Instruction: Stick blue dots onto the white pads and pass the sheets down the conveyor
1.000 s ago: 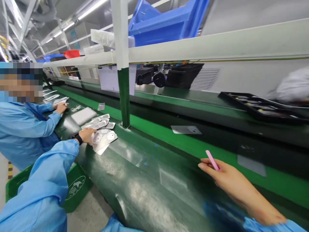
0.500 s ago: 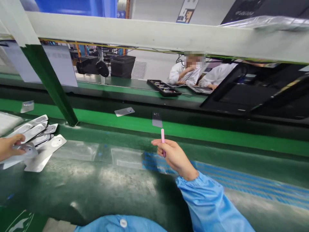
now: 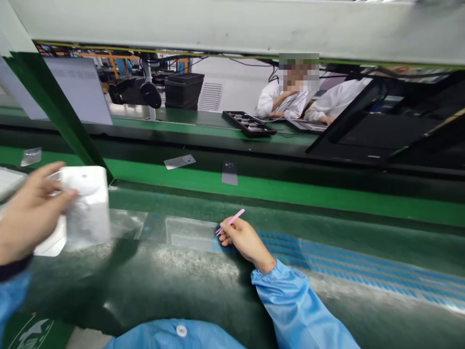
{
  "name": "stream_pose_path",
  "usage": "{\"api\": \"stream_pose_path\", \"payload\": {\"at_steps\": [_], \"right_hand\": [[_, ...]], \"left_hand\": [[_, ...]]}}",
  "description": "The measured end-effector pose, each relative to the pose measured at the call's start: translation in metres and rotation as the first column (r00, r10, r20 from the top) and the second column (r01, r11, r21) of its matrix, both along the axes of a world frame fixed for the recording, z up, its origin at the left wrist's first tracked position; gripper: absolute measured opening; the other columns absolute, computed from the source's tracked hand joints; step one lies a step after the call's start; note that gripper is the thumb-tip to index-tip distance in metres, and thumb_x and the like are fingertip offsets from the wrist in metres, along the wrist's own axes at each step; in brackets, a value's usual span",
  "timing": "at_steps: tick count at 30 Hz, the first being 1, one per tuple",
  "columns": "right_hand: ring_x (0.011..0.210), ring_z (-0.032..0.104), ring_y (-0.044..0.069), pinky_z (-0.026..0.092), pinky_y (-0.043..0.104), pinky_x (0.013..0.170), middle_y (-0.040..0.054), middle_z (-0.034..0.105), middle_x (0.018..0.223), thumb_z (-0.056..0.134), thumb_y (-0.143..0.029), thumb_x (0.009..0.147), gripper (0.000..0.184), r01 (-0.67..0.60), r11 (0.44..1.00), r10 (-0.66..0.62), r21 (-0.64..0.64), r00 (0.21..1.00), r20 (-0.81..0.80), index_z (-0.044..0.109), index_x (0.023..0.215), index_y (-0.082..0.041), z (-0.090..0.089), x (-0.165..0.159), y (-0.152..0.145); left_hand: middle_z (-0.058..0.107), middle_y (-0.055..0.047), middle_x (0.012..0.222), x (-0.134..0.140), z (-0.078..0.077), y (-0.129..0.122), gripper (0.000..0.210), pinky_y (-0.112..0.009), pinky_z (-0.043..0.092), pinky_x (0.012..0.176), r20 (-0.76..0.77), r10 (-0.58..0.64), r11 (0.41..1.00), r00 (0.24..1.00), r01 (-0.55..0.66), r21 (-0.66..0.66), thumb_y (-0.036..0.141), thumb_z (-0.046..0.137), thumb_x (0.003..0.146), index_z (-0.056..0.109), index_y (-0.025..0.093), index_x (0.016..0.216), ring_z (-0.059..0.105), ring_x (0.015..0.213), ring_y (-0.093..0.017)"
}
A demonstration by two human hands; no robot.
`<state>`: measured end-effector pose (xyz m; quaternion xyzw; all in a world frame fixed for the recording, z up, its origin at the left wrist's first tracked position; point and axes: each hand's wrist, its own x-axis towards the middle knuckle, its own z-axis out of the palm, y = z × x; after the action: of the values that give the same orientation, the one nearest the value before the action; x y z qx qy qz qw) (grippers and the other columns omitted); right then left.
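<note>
Raised at the left, my left hand (image 3: 31, 213) pinches a white phone back panel (image 3: 89, 218) by its upper left edge, thumb in front. The panel is upright, with a rounded camera area near its top. Part of another white panel (image 3: 54, 245) shows below and behind that hand; the rest of the pile is hidden. My right hand (image 3: 247, 242) is closed around pink tweezers (image 3: 235, 218), their tips pointing down and left at the left end of rows of small blue stickers (image 3: 327, 257). A clear film sheet (image 3: 191, 228) lies left of the tips.
Two thin phone-shaped sheets, a light one (image 3: 179, 161) and a grey one (image 3: 229, 174), lie on the bright green strip. A green post (image 3: 61, 106) rises at the left. Across the bench are a black tray (image 3: 249, 124) and people in white. A white beam (image 3: 225, 29) crosses above.
My left hand has lifted a white panel from the pile and moved it right, closer to me. My right hand has turned the tweezers tips-down toward the blue stickers.
</note>
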<state>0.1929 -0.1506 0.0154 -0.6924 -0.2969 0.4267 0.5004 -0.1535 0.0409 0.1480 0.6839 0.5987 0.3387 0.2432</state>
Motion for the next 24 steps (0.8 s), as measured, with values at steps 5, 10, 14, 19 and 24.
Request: {"api": "stream_pose_path", "payload": {"at_steps": [5, 10, 14, 19, 24], "right_hand": [[0.045, 0.059, 0.011, 0.05, 0.022, 0.046, -0.0005, 0.063, 0.057, 0.065, -0.03, 0.077, 0.019, -0.002, 1.0, 0.002, -0.026, 1.0, 0.016, 0.055, 0.069, -0.016, 0.003, -0.001, 0.002], [0.044, 0.057, 0.01, 0.048, 0.021, 0.045, -0.0016, 0.061, 0.054, 0.062, -0.028, 0.078, 0.016, -0.017, 0.999, 0.02, -0.05, 0.998, 0.058, 0.056, 0.068, -0.016, 0.004, -0.003, 0.001], [0.045, 0.056, 0.009, 0.047, 0.021, 0.046, -0.001, 0.061, 0.054, 0.065, -0.037, 0.073, 0.024, -0.017, 0.999, 0.017, -0.029, 1.0, 0.02, 0.056, 0.066, -0.016, 0.002, -0.002, 0.001], [0.048, 0.058, 0.012, 0.048, 0.023, 0.047, 0.0022, 0.063, 0.054, 0.072, -0.057, 0.061, 0.043, -0.008, 1.0, 0.007, -0.002, 0.996, -0.093, 0.057, 0.064, -0.016, 0.009, 0.001, -0.003], [0.046, 0.058, 0.012, 0.047, 0.022, 0.044, 0.0019, 0.062, 0.053, 0.068, -0.061, 0.065, 0.045, -0.029, 0.999, 0.03, 0.019, 0.999, -0.013, 0.056, 0.066, -0.017, 0.021, -0.018, -0.006]], "left_hand": [[0.063, -0.002, 0.09, 0.101, -0.066, -0.069, 0.058, -0.027, 0.048, 0.057, 0.262, -0.523, 0.777, 0.811, 0.58, -0.243, 0.04, 0.053, 0.074, 0.042, 0.022, 0.128, 0.06, 0.067, -0.016], [0.066, -0.004, 0.09, 0.136, -0.111, -0.092, 0.046, -0.034, 0.05, 0.073, 0.109, -0.733, 0.604, 0.672, 0.716, -0.35, 0.019, 0.052, 0.076, 0.044, 0.02, 0.122, 0.063, 0.077, -0.019], [0.06, -0.01, 0.113, 0.138, -0.112, -0.098, 0.041, -0.042, 0.044, 0.094, -0.183, -0.772, 0.634, 0.608, 0.723, -0.275, 0.014, 0.062, 0.072, 0.054, 0.017, 0.112, 0.054, 0.108, -0.026], [0.056, -0.008, 0.128, 0.139, -0.122, -0.098, 0.046, -0.053, 0.03, 0.104, -0.33, -0.808, 0.566, 0.488, 0.799, -0.202, 0.026, 0.078, 0.066, 0.061, 0.022, 0.108, 0.035, 0.13, -0.033], [0.058, -0.004, 0.13, 0.136, -0.133, -0.097, 0.047, -0.054, 0.026, 0.105, -0.337, -0.829, 0.526, 0.447, 0.827, -0.197, 0.036, 0.078, 0.07, 0.062, 0.025, 0.112, 0.033, 0.132, -0.034]]}}
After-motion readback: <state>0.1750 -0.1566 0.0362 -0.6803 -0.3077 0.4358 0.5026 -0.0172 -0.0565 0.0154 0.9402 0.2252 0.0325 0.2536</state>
